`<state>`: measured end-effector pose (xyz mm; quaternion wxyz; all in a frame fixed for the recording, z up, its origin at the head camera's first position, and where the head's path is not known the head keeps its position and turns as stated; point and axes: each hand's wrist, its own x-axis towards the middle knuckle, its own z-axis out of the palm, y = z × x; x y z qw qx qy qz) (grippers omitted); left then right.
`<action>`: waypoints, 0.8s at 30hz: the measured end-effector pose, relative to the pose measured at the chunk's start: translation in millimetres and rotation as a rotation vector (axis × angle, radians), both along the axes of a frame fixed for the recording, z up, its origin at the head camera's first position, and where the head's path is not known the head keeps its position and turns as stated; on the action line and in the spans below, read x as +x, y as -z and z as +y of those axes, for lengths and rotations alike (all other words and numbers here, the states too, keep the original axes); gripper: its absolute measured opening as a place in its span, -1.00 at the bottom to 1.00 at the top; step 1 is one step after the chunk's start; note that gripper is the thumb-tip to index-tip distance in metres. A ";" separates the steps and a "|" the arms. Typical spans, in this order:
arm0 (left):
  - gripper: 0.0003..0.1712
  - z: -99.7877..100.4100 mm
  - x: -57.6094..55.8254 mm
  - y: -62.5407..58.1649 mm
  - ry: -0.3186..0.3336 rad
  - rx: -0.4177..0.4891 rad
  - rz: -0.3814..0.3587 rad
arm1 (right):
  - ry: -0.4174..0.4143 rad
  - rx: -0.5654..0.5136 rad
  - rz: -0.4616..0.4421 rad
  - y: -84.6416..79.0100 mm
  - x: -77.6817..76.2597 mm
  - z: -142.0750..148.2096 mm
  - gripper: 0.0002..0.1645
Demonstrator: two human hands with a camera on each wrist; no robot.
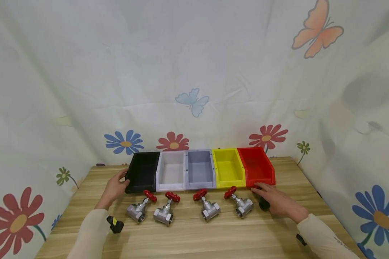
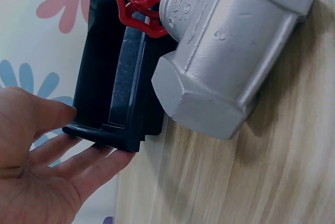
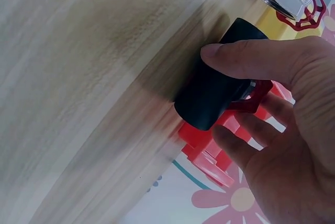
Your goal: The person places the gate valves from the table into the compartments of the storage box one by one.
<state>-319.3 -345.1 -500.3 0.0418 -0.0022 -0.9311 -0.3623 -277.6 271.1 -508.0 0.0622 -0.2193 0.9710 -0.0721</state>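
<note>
My left hand (image 1: 113, 187) is at the left side of the black bin (image 1: 144, 172), its thumb by the rim and its fairly straight fingers touching the outer wall. In front of that bin lies a silver valve (image 2: 225, 51) with a red handwheel (image 2: 138, 4). My right hand (image 1: 278, 201) is over a black-bodied valve (image 3: 212, 90), in front of the red bin (image 1: 256, 167). The right thumb lies across the black body, and the other fingers bend around the side with the red handwheel (image 3: 252, 98). Part of that valve is hidden by the hand.
White (image 1: 172, 171), grey (image 1: 200, 171) and yellow (image 1: 229, 169) bins stand side by side between the black and red ones. More silver valves (image 1: 164, 214) lie in a row before them on the wooden table (image 1: 188, 239). A flower-printed cloth (image 1: 194, 64) hangs behind.
</note>
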 end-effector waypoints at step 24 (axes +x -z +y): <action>-0.33 -3.1 -5.9 0.8 -0.070 0.150 -0.131 | -0.059 0.012 0.055 3.4 0.3 -2.1 -0.02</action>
